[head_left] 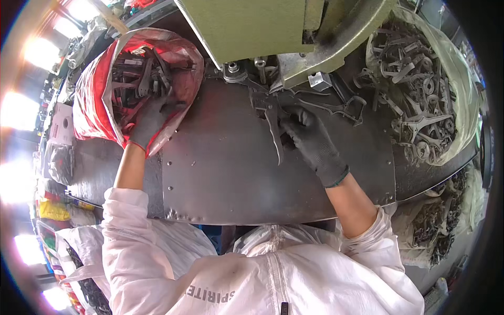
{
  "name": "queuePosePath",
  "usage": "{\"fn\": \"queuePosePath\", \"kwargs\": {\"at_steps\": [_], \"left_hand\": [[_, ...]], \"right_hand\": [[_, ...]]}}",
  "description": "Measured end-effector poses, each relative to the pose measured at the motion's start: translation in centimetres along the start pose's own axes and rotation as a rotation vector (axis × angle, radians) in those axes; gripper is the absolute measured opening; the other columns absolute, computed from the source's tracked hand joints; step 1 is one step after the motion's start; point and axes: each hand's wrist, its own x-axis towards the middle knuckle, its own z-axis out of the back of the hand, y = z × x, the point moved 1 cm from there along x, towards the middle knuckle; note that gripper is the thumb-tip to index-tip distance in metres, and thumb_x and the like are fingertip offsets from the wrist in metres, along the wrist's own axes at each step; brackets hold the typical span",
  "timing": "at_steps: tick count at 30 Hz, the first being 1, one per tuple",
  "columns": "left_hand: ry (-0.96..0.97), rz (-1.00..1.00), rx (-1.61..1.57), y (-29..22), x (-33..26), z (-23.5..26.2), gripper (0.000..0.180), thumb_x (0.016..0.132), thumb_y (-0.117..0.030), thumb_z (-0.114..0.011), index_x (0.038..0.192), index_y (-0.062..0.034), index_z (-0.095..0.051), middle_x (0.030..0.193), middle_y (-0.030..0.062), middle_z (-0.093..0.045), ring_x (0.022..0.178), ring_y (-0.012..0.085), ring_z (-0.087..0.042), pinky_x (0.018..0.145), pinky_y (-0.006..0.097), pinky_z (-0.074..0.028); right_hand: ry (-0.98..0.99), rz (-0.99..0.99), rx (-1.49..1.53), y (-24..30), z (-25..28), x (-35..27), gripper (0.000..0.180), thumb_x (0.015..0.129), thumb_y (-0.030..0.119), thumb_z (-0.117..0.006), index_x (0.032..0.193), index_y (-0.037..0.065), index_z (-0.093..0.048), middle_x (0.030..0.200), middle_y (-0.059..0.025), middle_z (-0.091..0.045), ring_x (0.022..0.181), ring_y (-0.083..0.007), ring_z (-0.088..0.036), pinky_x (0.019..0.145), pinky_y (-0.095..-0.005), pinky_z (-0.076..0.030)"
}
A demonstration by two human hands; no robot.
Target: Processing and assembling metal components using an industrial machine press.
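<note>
- My right hand (315, 142), in a dark grey glove, has its fingers curled at the side of a grey metal lever (273, 128); I cannot tell whether they are clamped on it.
- My left hand (149, 122), gloved alike, is inside a red-and-white bag (89, 107), against dark metal parts (128, 79); whether it grips one I cannot tell.
- My white jacket (247, 278) sits just before the tabletop (220, 168), dark metal with small studs at its seams.
- The lever points its narrow tip toward me, its other end near the foot of the green machine (257, 31).
- Right of that end, loose handle-shaped pieces (357, 109) lie on the tabletop.
- Farther right, a pale sack (464, 123) bulges with grey metal pieces (420, 100).
</note>
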Motion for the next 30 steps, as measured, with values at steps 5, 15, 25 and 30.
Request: {"fn": "queuePosePath", "kwargs": {"at_steps": [5,15,25,30], "left_hand": [[-0.273,-0.097,-0.148,-0.2,0.6,-0.8,0.025,0.084,-0.016,-0.056,0.106,-0.0052,-0.060,0.099,0.0186,-0.061,0.090,0.0338,-0.059,0.079,0.041,-0.045],[-0.063,-0.131,0.409,-1.1,0.8,-0.9,0.034,0.079,-0.008,-0.055,0.113,-0.0082,-0.060,0.113,0.0181,-0.058,0.102,0.0347,-0.056,0.087,0.039,-0.044],[-0.402,-0.050,-0.227,-7.9,-2.4,1.0,0.019,0.084,-0.009,-0.055,0.102,-0.0051,-0.058,0.088,0.0124,-0.057,0.077,0.0221,-0.055,0.072,0.031,-0.045],[-0.309,-0.184,-0.266,-16.9,-5.1,-2.4,0.012,0.082,-0.005,-0.060,0.092,-0.0007,-0.055,0.076,0.0072,-0.051,0.063,0.0129,-0.048,0.057,0.029,-0.042]], "right_hand": [[0.001,0.088,-0.004,-1.6,0.1,0.4,0.025,0.088,0.014,-0.056,0.107,-0.001,-0.058,0.078,-0.0033,-0.060,0.064,-0.0063,-0.052,0.058,-0.0252,-0.045],[0.036,0.062,0.162,-0.4,-0.7,-0.7,0.033,0.087,0.009,-0.055,0.118,-0.003,-0.052,0.079,-0.0051,-0.058,0.065,-0.0081,-0.055,0.058,-0.0234,-0.046],[-0.305,0.755,-0.962,-1.1,5.5,-0.8,0.033,0.091,0.007,-0.046,0.123,0.001,-0.050,0.090,-0.0113,-0.060,0.072,-0.0169,-0.064,0.062,-0.0274,-0.052],[-0.276,0.057,-0.098,-2.3,7.9,-1.1,0.028,0.095,0.011,-0.043,0.119,0.003,-0.053,0.100,-0.0118,-0.061,0.073,-0.0146,-0.063,0.061,-0.0254,-0.051]]}}
